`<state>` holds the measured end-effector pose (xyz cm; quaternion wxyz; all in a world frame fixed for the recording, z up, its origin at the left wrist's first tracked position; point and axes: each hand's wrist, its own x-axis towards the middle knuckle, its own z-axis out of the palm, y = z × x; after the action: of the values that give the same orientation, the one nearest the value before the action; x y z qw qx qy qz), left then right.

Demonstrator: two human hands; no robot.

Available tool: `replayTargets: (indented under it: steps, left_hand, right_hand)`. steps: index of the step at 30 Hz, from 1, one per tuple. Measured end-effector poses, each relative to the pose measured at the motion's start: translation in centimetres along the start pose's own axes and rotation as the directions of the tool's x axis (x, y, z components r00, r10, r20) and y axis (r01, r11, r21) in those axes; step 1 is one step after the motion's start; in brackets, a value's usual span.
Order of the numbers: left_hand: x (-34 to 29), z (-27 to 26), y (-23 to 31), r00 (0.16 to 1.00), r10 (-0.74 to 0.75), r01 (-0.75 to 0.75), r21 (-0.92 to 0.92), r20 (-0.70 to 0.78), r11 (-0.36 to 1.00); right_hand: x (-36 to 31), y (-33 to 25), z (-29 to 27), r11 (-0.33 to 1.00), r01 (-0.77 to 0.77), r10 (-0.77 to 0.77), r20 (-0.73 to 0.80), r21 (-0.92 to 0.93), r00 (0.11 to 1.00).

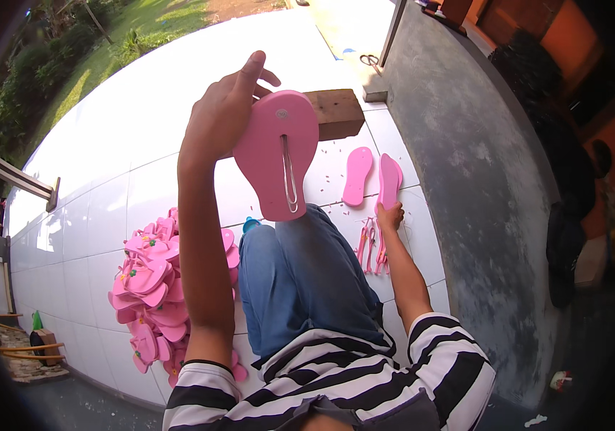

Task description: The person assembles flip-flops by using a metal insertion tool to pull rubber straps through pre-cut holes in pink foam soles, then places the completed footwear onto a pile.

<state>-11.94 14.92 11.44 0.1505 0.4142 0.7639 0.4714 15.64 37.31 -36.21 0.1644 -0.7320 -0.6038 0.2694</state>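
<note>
A pink sandal sole (268, 158) lies over the end of a wooden block (339, 115), with a long bent wire tool (289, 176) standing through its front part. My left hand (221, 118) is at the sole's left edge; its visible fingers are apart and stretched outward, while others are partly hidden behind the sole. Down on the right, my right hand (391, 215) is closed on the narrow end of another pink sole (388, 179), which overlaps a further one. A single pink sole (357, 176) lies just left of it. Several pink straps (368, 248) lie below the hand.
A heap of finished pink sandals (153, 276) is on the white tiles at my left. A blue cup-like thing (250, 224) sits by my knee. Scissors (370, 61) lie beside the grey wall (465, 179) at right. Small pink scraps dot the tiles.
</note>
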Motion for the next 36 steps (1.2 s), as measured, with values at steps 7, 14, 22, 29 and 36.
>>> replayTargets:
  steps: [7,14,22,29,36]
  left_hand:
    - [-1.9,-0.1,-1.4,0.799,0.376,-0.444,-0.037,-0.470,0.895]
    - [-16.6,8.7,-3.0,0.696,0.581,-0.584,0.137,-0.421,0.800]
    - [-20.1,6.5,-3.3,0.941,0.274,-0.303,-0.133,-0.201,0.944]
    - [-19.0,4.8,-2.8,0.838,0.536,-0.539,0.000,-0.105,0.842]
    - [-19.8,4.7,-4.4,0.831,0.536,-0.536,0.048,-0.150,0.843]
  right_hand:
    - [-9.5,-1.3,-12.1,-0.019,-0.721,-0.173,0.708,0.693,0.685]
    - [-25.6,-3.6,-20.7,0.619,0.208,-0.645,0.339,0.757,0.685]
    - [-27.3,-8.7,-23.6,0.458,0.703,-0.881,0.171,0.545,0.441]
    - [-27.1,-15.7,-26.4,-0.020,0.770,-0.983,-0.152,0.638,0.100]
    - [-28.7,-15.4,-25.7,-0.046,0.746,-0.979,-0.180,0.664,0.100]
